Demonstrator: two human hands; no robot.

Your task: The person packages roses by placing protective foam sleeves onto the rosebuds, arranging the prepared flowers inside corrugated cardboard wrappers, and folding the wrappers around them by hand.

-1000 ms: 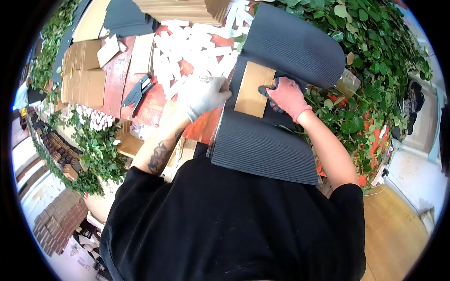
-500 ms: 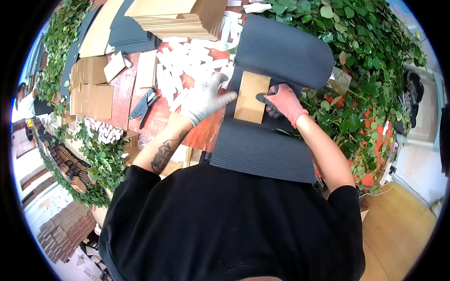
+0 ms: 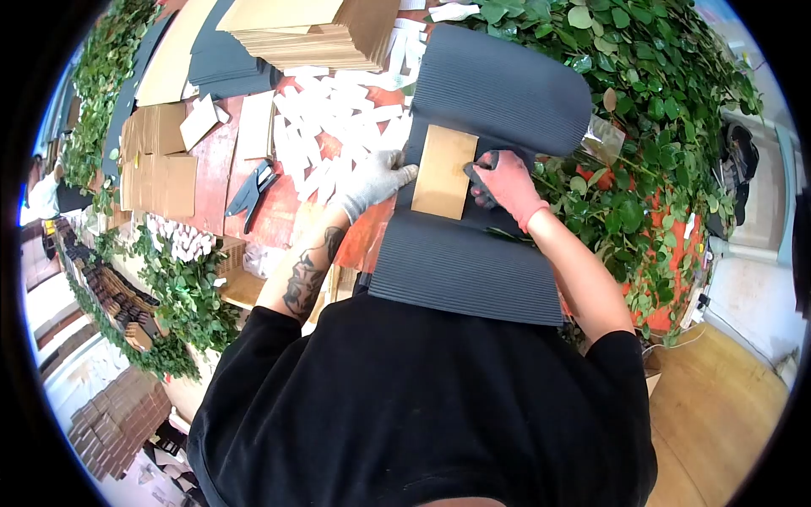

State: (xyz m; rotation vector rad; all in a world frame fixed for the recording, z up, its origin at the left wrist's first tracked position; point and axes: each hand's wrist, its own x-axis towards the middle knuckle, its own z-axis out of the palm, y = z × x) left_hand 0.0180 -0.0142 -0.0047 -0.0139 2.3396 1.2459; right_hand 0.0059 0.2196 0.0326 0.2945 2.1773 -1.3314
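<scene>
A black ribbed sheet (image 3: pixel 465 266) lies in front of me with its far part curled over. A plain brown cardboard piece (image 3: pixel 443 173) rests on its middle. My left hand (image 3: pixel 373 181), in a pale grey glove, is at the sheet's left edge; its thumb points at the cardboard and stands apart from the index finger, with the other fingers partly hidden. At the cardboard's right edge is my right hand (image 3: pixel 507 188), in a pink glove with dark fingertips. Its fingers are curled together, and whatever is between them is hidden.
White paper strips (image 3: pixel 325 127) cover the red tabletop (image 3: pixel 221 160) to the left. A stapler (image 3: pixel 251 194) lies near folded cardboard (image 3: pixel 158 182). Behind stands a stack of brown sheets (image 3: pixel 312 34), beside black sheets (image 3: pixel 224 63). Leafy stems (image 3: pixel 634 110) crowd the right side.
My left hand has drawn its spread fingers in and come down at the sheet's left edge. My right thumb has pulled back from over the cardboard to its right edge.
</scene>
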